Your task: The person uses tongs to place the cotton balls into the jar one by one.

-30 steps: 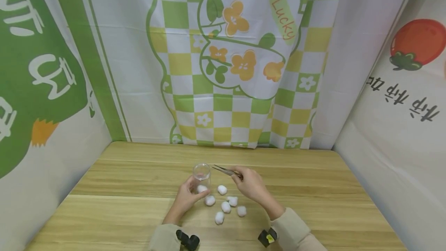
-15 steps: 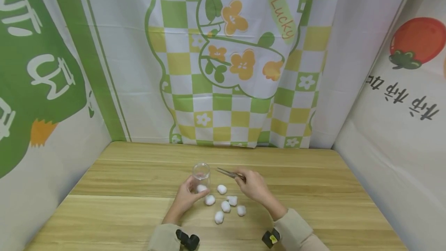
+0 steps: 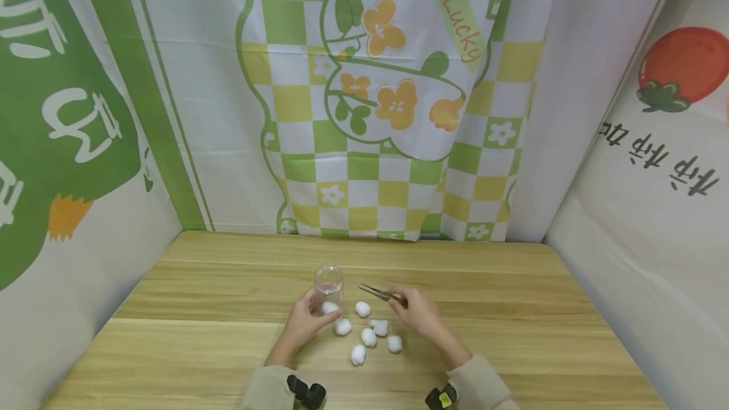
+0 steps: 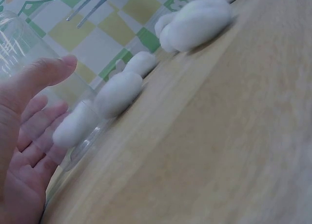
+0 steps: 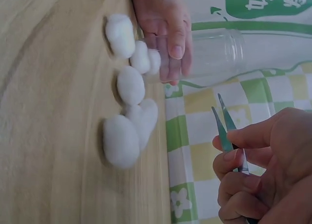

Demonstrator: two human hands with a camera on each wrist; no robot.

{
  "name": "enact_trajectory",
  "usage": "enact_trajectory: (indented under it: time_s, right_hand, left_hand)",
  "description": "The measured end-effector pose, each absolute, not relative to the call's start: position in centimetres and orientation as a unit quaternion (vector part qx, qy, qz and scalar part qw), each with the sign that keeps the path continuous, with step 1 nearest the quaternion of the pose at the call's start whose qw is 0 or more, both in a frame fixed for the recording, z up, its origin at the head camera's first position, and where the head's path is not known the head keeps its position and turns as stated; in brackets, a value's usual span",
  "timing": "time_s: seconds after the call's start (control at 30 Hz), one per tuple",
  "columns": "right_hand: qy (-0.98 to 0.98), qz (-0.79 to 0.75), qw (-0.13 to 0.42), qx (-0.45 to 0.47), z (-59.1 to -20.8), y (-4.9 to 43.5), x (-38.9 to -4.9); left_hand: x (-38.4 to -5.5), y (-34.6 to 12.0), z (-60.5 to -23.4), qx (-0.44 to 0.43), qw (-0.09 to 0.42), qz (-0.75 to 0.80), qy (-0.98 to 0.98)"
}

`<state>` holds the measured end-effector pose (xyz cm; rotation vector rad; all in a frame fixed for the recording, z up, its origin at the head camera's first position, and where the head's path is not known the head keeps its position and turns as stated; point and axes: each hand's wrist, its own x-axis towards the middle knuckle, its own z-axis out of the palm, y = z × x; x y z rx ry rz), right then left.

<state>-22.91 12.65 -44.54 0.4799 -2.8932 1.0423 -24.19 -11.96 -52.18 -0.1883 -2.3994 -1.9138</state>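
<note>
A clear jar (image 3: 329, 280) stands upright on the table, gripped round its lower part by my left hand (image 3: 304, 324). One cotton ball (image 4: 77, 124) lies inside at the jar's bottom. My right hand (image 3: 420, 314) holds metal tweezers (image 3: 380, 293) between thumb and fingers. In the right wrist view the tweezers' tips (image 5: 218, 102) are apart with nothing between them, above the table and right of the jar. Several white cotton balls (image 3: 369, 337) lie loose between the hands; one cotton ball (image 3: 362, 309) is nearest below the tweezers, another (image 3: 343, 326) beside the left thumb.
The wooden table (image 3: 228, 283) reaches back to a green and white checked cloth (image 3: 364, 195). Printed cloth walls stand at the left and right. A black wrist camera (image 3: 306, 392) is strapped at the left sleeve, and another wrist camera (image 3: 441, 397) at the right.
My right hand has drawn away from the jar, moving right and towards me, bringing the tweezers lower over the nearest cotton ball. The left hand and jar stay in place.
</note>
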Motion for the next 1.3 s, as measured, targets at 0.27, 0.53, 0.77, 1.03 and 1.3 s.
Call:
enact_trajectory:
  time_s: [0.27, 0.53, 0.77, 1.03, 1.3]
  right_hand:
    - [-0.925, 0.347, 0.019, 0.154, -45.8, 13.3, -22.9]
    - [-0.928, 0.346, -0.015, 0.14, -47.0, 13.6, -22.9]
    - [-0.936, 0.326, -0.039, 0.124, -47.5, 13.5, -22.9]
    - [-0.943, 0.311, -0.043, 0.113, -47.6, 13.2, -22.9]
    - [-0.949, 0.292, -0.03, 0.114, -47.8, 13.0, -23.1]
  left_hand:
    - [-24.1, -11.9, -52.1, -0.058, 0.035, -0.618, -0.784]
    - [-24.0, -11.9, -52.0, -0.056, 0.04, -0.615, -0.785]
    - [-24.1, -11.9, -52.1, -0.057, 0.036, -0.617, -0.784]
    - [-24.1, -11.9, -52.1, -0.055, 0.036, -0.61, -0.79]
    - [-24.1, -12.0, -52.1, -0.051, 0.03, -0.609, -0.791]
